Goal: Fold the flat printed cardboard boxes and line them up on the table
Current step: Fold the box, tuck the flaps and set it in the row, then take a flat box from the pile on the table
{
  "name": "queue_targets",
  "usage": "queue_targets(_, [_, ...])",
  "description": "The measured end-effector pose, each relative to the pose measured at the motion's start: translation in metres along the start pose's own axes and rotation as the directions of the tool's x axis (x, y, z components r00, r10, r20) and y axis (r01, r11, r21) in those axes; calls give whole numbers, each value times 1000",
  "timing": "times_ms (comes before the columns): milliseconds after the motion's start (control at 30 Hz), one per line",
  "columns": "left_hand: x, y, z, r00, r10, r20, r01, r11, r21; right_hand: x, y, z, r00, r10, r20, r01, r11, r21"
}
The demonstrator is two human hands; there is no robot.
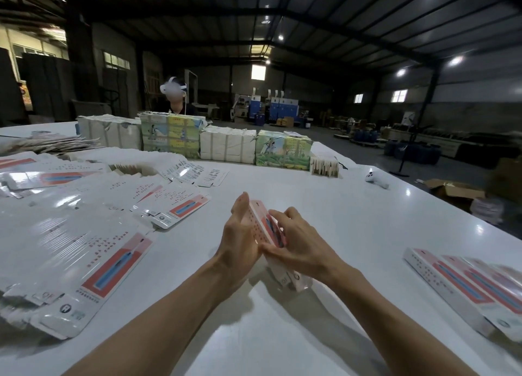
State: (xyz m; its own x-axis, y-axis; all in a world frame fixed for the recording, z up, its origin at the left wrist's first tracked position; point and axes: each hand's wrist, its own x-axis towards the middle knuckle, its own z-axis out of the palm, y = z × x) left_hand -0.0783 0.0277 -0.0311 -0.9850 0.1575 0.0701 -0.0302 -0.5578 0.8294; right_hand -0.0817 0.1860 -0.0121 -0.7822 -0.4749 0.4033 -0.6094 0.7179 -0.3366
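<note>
Above the middle of the glossy white tabletop [324, 206], a slim white cardboard box [257, 220] printed with a red-and-blue panel is held tilted between both hands, its lower end near the surface. The left hand [240, 240] presses straight, closed fingers flat against the box's left face. The right hand [296, 243] curls its fingers over the opposite edge. Left of the hands lies a spread heap of flat printed box blanks [84, 251]. At the right edge, folded boxes [466, 288] of the same print lie side by side in a row.
</note>
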Motion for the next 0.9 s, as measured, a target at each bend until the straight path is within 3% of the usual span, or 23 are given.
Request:
queue_targets(100, [0, 2, 1, 995, -38, 90, 44, 997, -67, -11, -4, -7, 996, 49, -75, -54, 996, -70])
queue_targets(267, [10, -11, 11, 996, 4, -85, 1, 998, 64, -44, 7, -32, 971, 112, -212, -170, 945, -280])
queue_targets(367, [13, -15, 0, 995, 24, -102, -5, 983, 186, -79, 34, -46, 935, 281, -215, -347, 853, -391])
queue_targets(533, [7, -12, -4, 999, 30, -12, -23, 928, 372, -135, 72, -60, 803, 526, -280, -591, 640, -492])
queue_targets(667, [-1, -13, 1, 996, 35, 79, -70, 860, 505, -159, 82, -80, 776, 574, -260, -605, 563, -563])
queue_targets(900, [-1, -11, 1, 994, 3, 105, -58, 851, 522, -177, 89, -97, 704, 637, -314, -695, 526, -490])
